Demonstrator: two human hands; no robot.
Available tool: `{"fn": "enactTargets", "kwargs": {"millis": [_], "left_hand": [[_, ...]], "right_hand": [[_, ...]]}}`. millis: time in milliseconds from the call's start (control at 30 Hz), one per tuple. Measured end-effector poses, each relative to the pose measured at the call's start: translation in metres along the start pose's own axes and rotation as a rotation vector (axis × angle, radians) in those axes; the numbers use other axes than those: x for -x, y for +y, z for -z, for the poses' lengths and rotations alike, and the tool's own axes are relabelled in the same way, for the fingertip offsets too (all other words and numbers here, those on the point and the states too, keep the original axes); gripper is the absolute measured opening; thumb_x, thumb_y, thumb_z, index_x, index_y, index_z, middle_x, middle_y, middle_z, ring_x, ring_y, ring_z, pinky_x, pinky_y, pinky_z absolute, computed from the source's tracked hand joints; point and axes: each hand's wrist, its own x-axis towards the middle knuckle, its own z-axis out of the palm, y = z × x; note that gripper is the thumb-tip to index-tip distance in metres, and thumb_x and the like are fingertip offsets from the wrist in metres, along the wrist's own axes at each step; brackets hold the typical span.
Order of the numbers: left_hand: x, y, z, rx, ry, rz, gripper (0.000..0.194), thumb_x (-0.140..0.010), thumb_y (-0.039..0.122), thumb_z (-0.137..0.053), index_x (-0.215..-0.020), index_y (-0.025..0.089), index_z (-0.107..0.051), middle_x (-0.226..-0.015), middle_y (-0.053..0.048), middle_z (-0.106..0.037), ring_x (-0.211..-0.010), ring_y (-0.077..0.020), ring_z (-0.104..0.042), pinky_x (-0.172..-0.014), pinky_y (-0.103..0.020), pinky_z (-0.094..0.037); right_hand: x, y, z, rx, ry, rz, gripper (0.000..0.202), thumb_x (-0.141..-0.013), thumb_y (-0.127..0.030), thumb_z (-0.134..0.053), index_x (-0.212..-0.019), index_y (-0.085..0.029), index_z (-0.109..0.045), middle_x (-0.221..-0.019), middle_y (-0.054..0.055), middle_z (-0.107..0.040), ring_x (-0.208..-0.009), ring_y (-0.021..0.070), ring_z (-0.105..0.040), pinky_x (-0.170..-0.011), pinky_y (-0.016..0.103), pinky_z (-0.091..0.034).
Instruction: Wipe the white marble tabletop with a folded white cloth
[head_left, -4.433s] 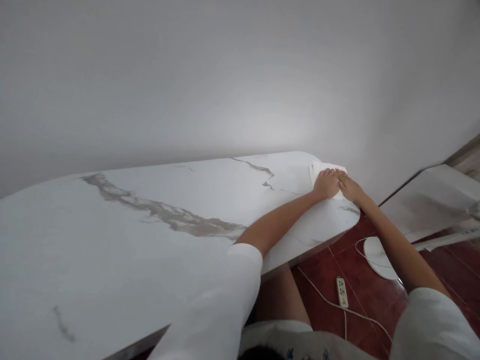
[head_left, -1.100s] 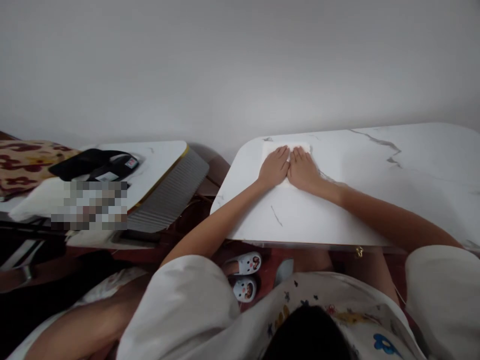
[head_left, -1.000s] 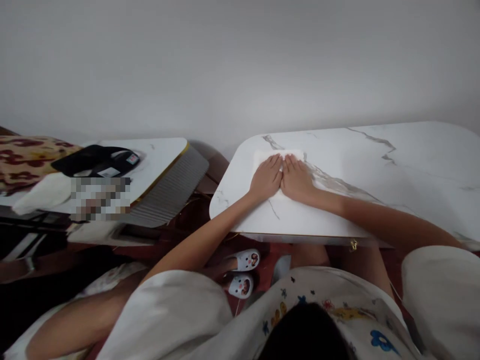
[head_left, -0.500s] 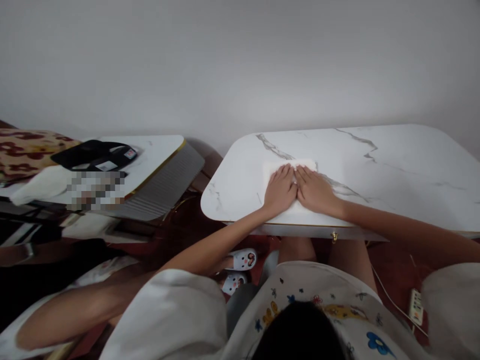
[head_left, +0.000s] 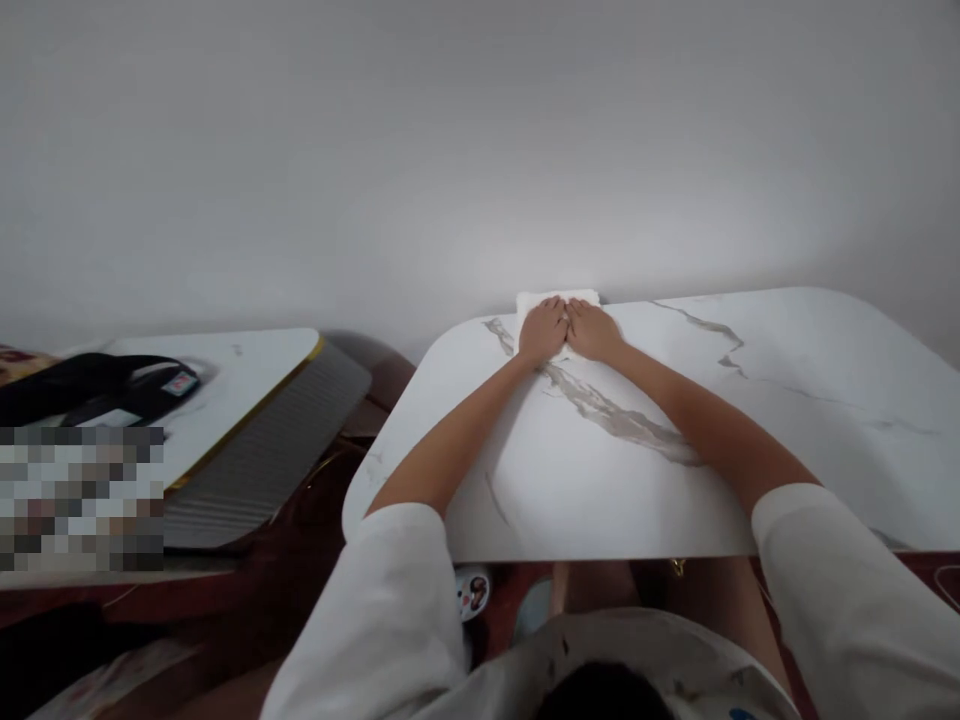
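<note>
A folded white cloth (head_left: 529,301) lies at the far edge of a white marble-patterned table (head_left: 615,500), against the wall. My left hand (head_left: 544,328) rests palm down on the cloth's left part, fingers stretched forward. Beside it, my right hand (head_left: 591,328) presses on the right part, also palm down with its fingers laid out. The fingertips of both hands nearly meet in the middle. Both forearms reach across the tabletop. Much of the cloth is hidden under the hands.
A grey wall (head_left: 450,150) stands right behind the table. On the left is a second white table (head_left: 255,370) with a gold edge, carrying a black strap-like item (head_left: 135,390) and a blurred-out patch. A patterned slipper (head_left: 474,592) shows on the floor below.
Both hands have slid the cloth away from me, from the table's middle to its far edge by the wall. My arms are stretched further forward, and the view has shifted.
</note>
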Motion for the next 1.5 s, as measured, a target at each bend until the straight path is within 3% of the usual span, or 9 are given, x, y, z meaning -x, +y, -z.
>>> {"fn": "enactTargets", "kwargs": {"millis": [200,400,533,800,1000,1100,1233,1367,1500], "left_hand": [[-0.036,0.008,-0.014,0.036,-0.025,-0.072,0.041,-0.091,0.018,-0.03,-0.123,0.009,-0.054,-0.13,-0.016,-0.056,-0.127,-0.0239,-0.047,-0.106,-0.042,-0.036],[-0.022,0.042,-0.019,0.139,0.021,-0.09,0.046,-0.093,0.022,-0.03,-0.135,0.01,-0.045,-0.144,-0.015,-0.044,-0.135,-0.0239,-0.037,-0.112,-0.041,-0.027],[0.021,0.063,-0.001,0.174,-0.02,-0.109,0.049,-0.093,0.025,-0.028,-0.138,0.01,-0.041,-0.147,-0.014,-0.039,-0.138,-0.0248,-0.032,-0.114,-0.041,-0.024],[0.157,0.103,0.064,0.11,-0.091,0.006,0.054,-0.09,0.022,-0.029,-0.141,0.008,-0.039,-0.149,-0.013,-0.036,-0.139,-0.0257,-0.03,-0.114,-0.044,-0.026],[0.206,0.142,0.08,0.207,-0.092,0.102,0.059,-0.086,0.022,-0.035,-0.144,0.014,-0.034,-0.15,-0.011,-0.035,-0.14,-0.0259,-0.03,-0.114,-0.047,-0.028],[0.202,0.16,0.074,0.277,-0.081,0.096,0.064,-0.084,0.022,-0.039,-0.147,0.016,-0.028,-0.15,-0.011,-0.035,-0.14,-0.026,-0.03,-0.114,-0.047,-0.028],[0.174,0.178,0.061,0.325,-0.101,0.059,0.064,-0.082,0.021,-0.04,-0.146,0.015,-0.031,-0.151,-0.01,-0.034,-0.14,-0.0256,-0.029,-0.115,-0.046,-0.026],[0.128,0.185,0.047,0.323,-0.114,0.051,0.061,-0.081,0.019,-0.039,-0.141,0.01,-0.036,-0.149,-0.012,-0.036,-0.14,-0.0272,-0.029,-0.116,-0.046,-0.024],[0.074,0.175,0.028,0.293,-0.07,0.076,0.055,-0.082,0.017,-0.038,-0.135,0.008,-0.043,-0.146,-0.014,-0.042,-0.137,-0.0278,-0.034,-0.115,-0.045,-0.027]], "right_hand": [[-0.009,0.029,-0.002,-0.01,0.029,-0.084,0.053,-0.092,-0.02,-0.026,-0.138,0.003,-0.04,-0.143,0.02,-0.043,-0.132,0.0266,-0.039,-0.108,0.039,-0.028],[0.034,0.032,0.011,0.023,0.032,-0.171,0.056,-0.093,-0.023,-0.023,-0.141,0.005,-0.034,-0.148,0.021,-0.036,-0.136,0.0296,-0.032,-0.109,0.043,-0.026],[0.078,0.005,0.024,0.037,0.029,-0.18,0.057,-0.094,-0.025,-0.022,-0.141,0.006,-0.032,-0.148,0.022,-0.034,-0.137,0.0313,-0.03,-0.11,0.045,-0.026],[0.175,-0.083,0.062,0.034,-0.041,-0.049,0.058,-0.092,-0.023,-0.025,-0.14,0.007,-0.035,-0.147,0.023,-0.035,-0.137,0.0314,-0.032,-0.111,0.044,-0.026],[0.23,-0.094,0.082,-0.028,-0.065,0.015,0.058,-0.091,-0.025,-0.029,-0.141,0.004,-0.036,-0.148,0.021,-0.034,-0.139,0.0299,-0.03,-0.112,0.043,-0.026],[0.248,-0.078,0.085,-0.042,-0.054,0.0,0.058,-0.09,-0.026,-0.03,-0.141,0.001,-0.037,-0.149,0.019,-0.034,-0.139,0.0288,-0.03,-0.112,0.044,-0.028],[0.252,-0.048,0.084,-0.016,-0.035,-0.064,0.057,-0.09,-0.025,-0.029,-0.142,-0.003,-0.037,-0.15,0.016,-0.035,-0.138,0.0272,-0.032,-0.11,0.045,-0.031],[0.23,-0.012,0.077,0.039,-0.052,-0.117,0.056,-0.091,-0.025,-0.029,-0.142,-0.001,-0.037,-0.15,0.017,-0.034,-0.138,0.0271,-0.032,-0.111,0.042,-0.03],[0.185,0.026,0.065,0.071,-0.067,-0.11,0.055,-0.093,-0.024,-0.025,-0.142,-0.002,-0.035,-0.15,0.016,-0.034,-0.139,0.0258,-0.031,-0.111,0.042,-0.029]]}}
